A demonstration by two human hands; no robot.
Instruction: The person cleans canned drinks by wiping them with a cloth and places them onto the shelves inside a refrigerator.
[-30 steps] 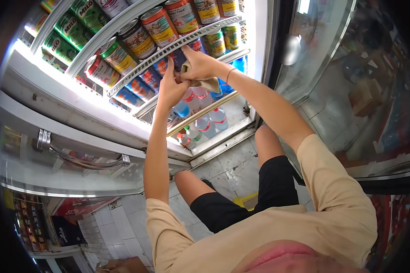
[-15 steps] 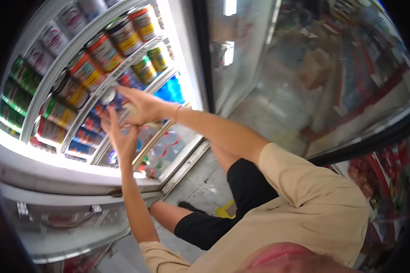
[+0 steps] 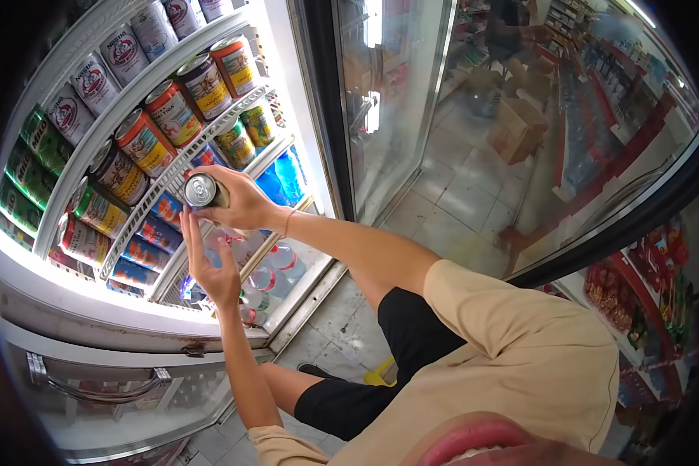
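My right hand (image 3: 237,198), with a thin band on its wrist, is wrapped round a drink can (image 3: 200,190). The can's silver lid and pull tab face me, while most of its side is hidden by my fingers. Just below, my left hand (image 3: 216,272) is open, its fingers stretched up and thumb apart. Its fingertips reach the lower edge of the can; whether they touch it I cannot tell. Both hands are in front of the cooler's wire shelf (image 3: 151,190), close to blue and orange cans (image 3: 155,233) on the shelf below.
White cans (image 3: 124,48), green cans (image 3: 35,147) and orange-labelled cans (image 3: 175,113) fill tilted shelves. Blue bottles (image 3: 287,175) and clear bottles (image 3: 268,279) stand lower. An open glass door (image 3: 396,101) is at right; a cardboard box (image 3: 518,128) is beyond it.
The can in my right hand has moved slightly down, and its lid now faces me more. My left hand has dropped a little, its fingers straighter. The view has sharpened.
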